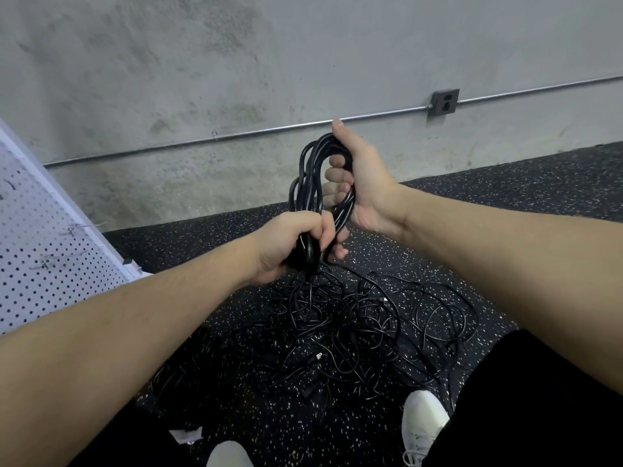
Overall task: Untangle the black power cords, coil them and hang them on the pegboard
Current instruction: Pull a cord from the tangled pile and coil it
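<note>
The person is on the coiling step. The right hand [362, 183] grips the top of a coil of black cord [315, 183], with its fingers curled through the loops. The left hand [291, 246] squeezes the bottom of the same coil. One end of this cord runs down into the tangled pile of cords [340, 332] on the floor [505, 197], near the white shoes [423, 421]. Next, it looks like the loose end must be pulled free and wound in. Then the coil can go on the pegboard [43, 251] at the floor's left edge.
</note>
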